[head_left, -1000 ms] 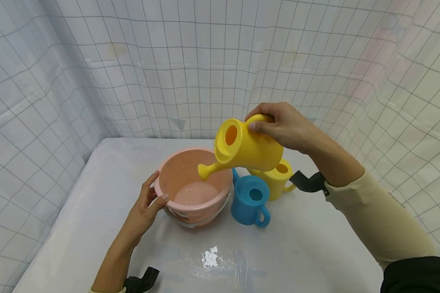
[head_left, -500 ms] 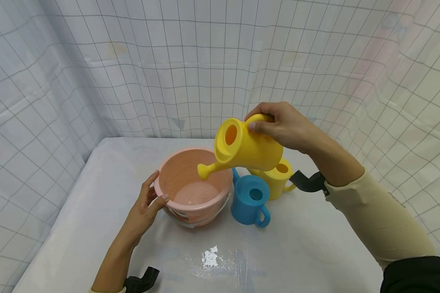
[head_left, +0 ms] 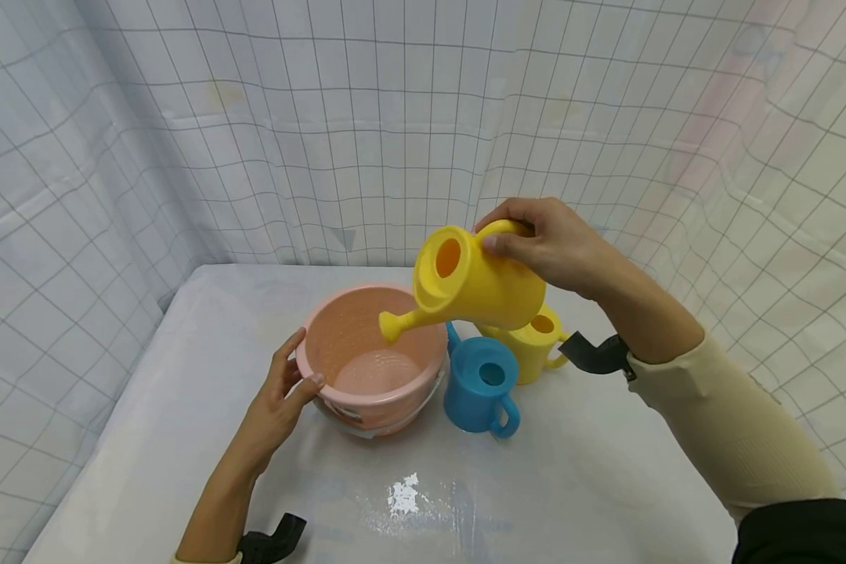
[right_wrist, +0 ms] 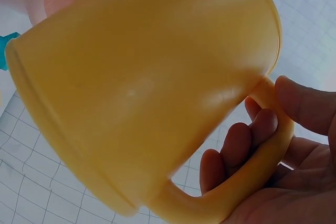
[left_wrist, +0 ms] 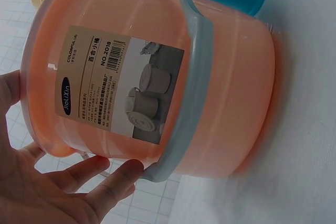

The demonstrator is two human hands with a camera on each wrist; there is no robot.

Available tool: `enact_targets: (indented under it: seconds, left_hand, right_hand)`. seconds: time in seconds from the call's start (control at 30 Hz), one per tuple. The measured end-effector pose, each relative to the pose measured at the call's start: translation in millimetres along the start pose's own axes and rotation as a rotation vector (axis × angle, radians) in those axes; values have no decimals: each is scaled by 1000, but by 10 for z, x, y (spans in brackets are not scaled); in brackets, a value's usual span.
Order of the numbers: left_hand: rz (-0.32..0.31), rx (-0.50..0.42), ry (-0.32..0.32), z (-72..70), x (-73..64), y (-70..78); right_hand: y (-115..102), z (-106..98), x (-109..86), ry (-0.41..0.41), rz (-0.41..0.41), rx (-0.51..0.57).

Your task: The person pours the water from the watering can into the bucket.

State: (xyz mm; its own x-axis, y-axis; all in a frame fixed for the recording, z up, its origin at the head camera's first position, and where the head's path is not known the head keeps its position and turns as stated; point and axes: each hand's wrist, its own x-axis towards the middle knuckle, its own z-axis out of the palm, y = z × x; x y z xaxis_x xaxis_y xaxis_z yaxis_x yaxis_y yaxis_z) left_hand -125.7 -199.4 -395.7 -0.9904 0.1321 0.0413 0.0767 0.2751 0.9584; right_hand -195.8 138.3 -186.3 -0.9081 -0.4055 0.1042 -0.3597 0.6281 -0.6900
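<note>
My right hand grips the handle of a yellow watering can, tilted with its spout over the pink bucket. In the right wrist view, fingers curl through the can's handle. No stream of water is discernible from the spout. My left hand rests at the bucket's left rim, thumb on the rim and fingers spread along the outside. In the left wrist view, those fingers lie nearly straight beside the bucket's grey handle. Wet speckles show on the bucket's inside.
A blue watering can stands right beside the bucket. Behind it is a second yellow watering can, partly hidden by the raised one. A wet patch shines on the white tabletop. Grid-patterned curtains surround the table.
The held watering can has turned very slightly, its spout tip rising a little and its opening shifting right. My left hand and the bucket stay where they were.
</note>
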Motion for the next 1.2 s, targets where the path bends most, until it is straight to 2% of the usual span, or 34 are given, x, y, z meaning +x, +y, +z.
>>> enact_targets:
  seconds: [0.5,0.93,1.2]
  left_hand:
    - [4,3,2,-3,-5,0]
    - [3,10,6,5,-9,-3]
    - [6,20,7,14,-1,-5]
  right_hand:
    - [128,11,-134,65,-18,87]
    - [228,23,-209,99,32,144]
    - [344,54,-248,132,1,232]
